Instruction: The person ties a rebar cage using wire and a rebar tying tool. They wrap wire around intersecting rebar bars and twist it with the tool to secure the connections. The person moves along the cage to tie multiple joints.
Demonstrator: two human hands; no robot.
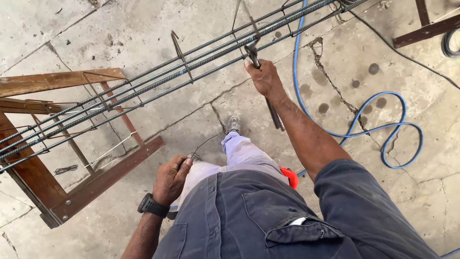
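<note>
Right hand (264,79) grips the pincers (253,53), fingers wrapped round the handles, its head at the rebar cage (158,81) lying across the wooden trestle (57,81). Left hand (171,180), low by the thigh, pinches a thin tie wire (203,143).

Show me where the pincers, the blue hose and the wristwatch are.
pincers (252,50): head view, on the dark jaw head at the rebar, above the right hand (263,79).
blue hose (401,125): head view, on the loop lying on the concrete.
wristwatch (152,206): head view, on the black band at the left wrist.
</note>
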